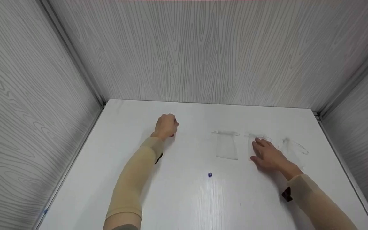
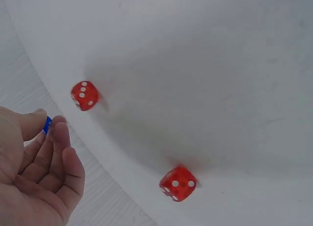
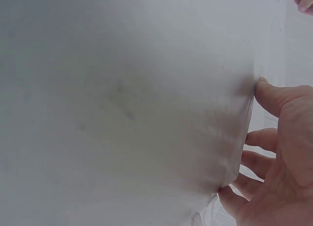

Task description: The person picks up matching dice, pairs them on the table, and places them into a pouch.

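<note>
My left hand (image 1: 166, 125) is over the left half of the white table. In the left wrist view it pinches a small blue die (image 2: 47, 124) between thumb and fingertip. Two red dice with white pips are on the table near it, one red die (image 2: 85, 96) closer to the fingers and another red die (image 2: 178, 183) farther off. At the right, my right hand (image 1: 268, 156) rests on the middle sheer pouch (image 1: 251, 147), fingers spread. The right wrist view has its fingertips touching the table along the edge of clear, thin material (image 3: 247, 123).
A second sheer drawstring pouch (image 1: 226, 145) lies flat left of the right hand, and a third pouch (image 1: 289, 150) lies to its right. One blue die (image 1: 210, 174) sits nearer the front. Wood-grain panels (image 1: 196, 51) enclose the table at the back and sides.
</note>
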Action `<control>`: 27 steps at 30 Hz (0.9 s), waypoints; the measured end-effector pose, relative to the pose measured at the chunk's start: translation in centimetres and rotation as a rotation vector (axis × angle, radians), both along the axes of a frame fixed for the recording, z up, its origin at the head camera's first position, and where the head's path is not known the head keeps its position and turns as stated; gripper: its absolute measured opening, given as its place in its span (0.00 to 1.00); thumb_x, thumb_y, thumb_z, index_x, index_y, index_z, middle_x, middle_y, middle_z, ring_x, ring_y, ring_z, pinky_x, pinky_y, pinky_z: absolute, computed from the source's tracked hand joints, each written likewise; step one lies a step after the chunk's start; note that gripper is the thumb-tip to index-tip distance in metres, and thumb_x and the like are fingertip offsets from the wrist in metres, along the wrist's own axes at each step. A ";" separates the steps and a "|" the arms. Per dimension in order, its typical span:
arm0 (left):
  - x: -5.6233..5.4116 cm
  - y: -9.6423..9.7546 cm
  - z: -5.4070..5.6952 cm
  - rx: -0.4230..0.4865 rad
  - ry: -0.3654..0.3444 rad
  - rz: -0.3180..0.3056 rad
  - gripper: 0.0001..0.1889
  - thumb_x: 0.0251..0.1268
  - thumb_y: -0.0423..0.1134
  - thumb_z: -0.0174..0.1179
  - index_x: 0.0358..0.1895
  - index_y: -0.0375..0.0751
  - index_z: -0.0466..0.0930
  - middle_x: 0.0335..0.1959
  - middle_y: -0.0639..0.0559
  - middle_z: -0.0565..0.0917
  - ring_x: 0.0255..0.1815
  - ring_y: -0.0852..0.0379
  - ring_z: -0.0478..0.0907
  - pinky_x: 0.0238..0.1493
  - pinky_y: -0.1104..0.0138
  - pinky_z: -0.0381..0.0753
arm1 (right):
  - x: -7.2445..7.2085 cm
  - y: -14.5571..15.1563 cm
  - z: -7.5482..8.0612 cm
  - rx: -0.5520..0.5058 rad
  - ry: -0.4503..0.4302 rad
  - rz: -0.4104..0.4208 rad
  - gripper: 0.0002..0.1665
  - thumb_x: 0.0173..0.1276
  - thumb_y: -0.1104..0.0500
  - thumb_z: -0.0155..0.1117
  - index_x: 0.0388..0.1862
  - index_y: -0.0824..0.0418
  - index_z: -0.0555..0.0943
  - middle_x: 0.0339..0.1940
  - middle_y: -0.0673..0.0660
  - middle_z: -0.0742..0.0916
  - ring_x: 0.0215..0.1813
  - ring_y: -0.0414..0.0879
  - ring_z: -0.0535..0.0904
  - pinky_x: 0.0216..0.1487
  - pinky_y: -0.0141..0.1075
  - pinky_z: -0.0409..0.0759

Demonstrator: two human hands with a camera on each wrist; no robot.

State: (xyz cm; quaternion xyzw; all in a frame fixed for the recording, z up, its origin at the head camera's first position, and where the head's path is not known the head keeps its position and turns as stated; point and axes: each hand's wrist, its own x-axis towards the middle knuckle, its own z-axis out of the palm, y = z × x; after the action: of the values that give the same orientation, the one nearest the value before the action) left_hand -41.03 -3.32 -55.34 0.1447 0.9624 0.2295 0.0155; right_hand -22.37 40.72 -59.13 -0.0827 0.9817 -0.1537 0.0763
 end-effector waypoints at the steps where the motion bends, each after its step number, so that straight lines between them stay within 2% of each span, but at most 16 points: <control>1: 0.5 0.2 0.4 0.028 0.007 -0.014 0.12 0.85 0.38 0.64 0.53 0.32 0.90 0.49 0.40 0.95 0.45 0.46 0.94 0.55 0.54 0.93 | 0.0 0.1 0.0 0.002 -0.002 -0.002 0.45 0.87 0.48 0.63 0.90 0.70 0.63 0.92 0.74 0.63 0.91 0.77 0.56 0.86 0.74 0.62; 6: 3.0 0.7 1.3 0.147 0.016 -0.075 0.11 0.83 0.36 0.64 0.54 0.33 0.92 0.50 0.40 0.94 0.51 0.45 0.91 0.58 0.54 0.91 | -0.3 0.1 0.0 0.008 0.006 -0.001 0.45 0.86 0.47 0.64 0.89 0.70 0.64 0.92 0.75 0.64 0.91 0.79 0.56 0.86 0.74 0.62; 11: 6.0 1.0 0.8 0.195 -0.021 -0.156 0.09 0.79 0.34 0.67 0.51 0.35 0.93 0.47 0.42 0.94 0.49 0.47 0.90 0.56 0.53 0.90 | -0.2 0.0 -0.2 0.002 0.006 -0.001 0.45 0.87 0.47 0.64 0.89 0.70 0.64 0.92 0.74 0.63 0.91 0.78 0.56 0.86 0.74 0.62; 17: 10.7 2.4 -0.3 0.097 -0.093 -0.293 0.08 0.72 0.35 0.70 0.48 0.40 0.95 0.43 0.46 0.94 0.44 0.52 0.85 0.57 0.54 0.87 | 0.3 0.1 0.0 -0.004 0.021 0.019 0.44 0.87 0.48 0.64 0.88 0.72 0.64 0.91 0.76 0.64 0.90 0.79 0.57 0.85 0.74 0.63; 20: 12.8 3.4 -0.7 0.054 -0.150 -0.339 0.07 0.69 0.37 0.72 0.46 0.42 0.95 0.41 0.50 0.93 0.42 0.56 0.82 0.54 0.58 0.86 | 0.2 0.1 0.2 -0.011 0.010 0.012 0.44 0.87 0.48 0.63 0.89 0.72 0.63 0.91 0.76 0.63 0.91 0.78 0.56 0.86 0.74 0.62; 24: 15.0 4.8 -1.1 0.022 -0.189 -0.380 0.06 0.66 0.36 0.73 0.44 0.44 0.95 0.37 0.54 0.91 0.38 0.60 0.79 0.47 0.65 0.84 | 0.1 0.0 0.2 -0.009 0.004 0.012 0.44 0.87 0.48 0.63 0.89 0.72 0.63 0.92 0.76 0.63 0.91 0.78 0.55 0.87 0.74 0.60; 27: 16.0 5.5 -1.5 0.003 -0.199 -0.399 0.06 0.66 0.35 0.73 0.43 0.45 0.95 0.36 0.56 0.90 0.37 0.61 0.79 0.43 0.67 0.82 | 0.1 0.0 0.2 -0.010 0.001 0.013 0.45 0.87 0.48 0.63 0.89 0.72 0.63 0.92 0.76 0.63 0.91 0.79 0.55 0.87 0.74 0.60</control>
State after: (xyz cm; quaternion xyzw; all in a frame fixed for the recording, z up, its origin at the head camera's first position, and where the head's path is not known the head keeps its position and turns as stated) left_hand -24.99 2.21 -56.88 0.3089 0.9081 0.2365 0.1550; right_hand -22.22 40.69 -58.97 -0.0895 0.9804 -0.1580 0.0762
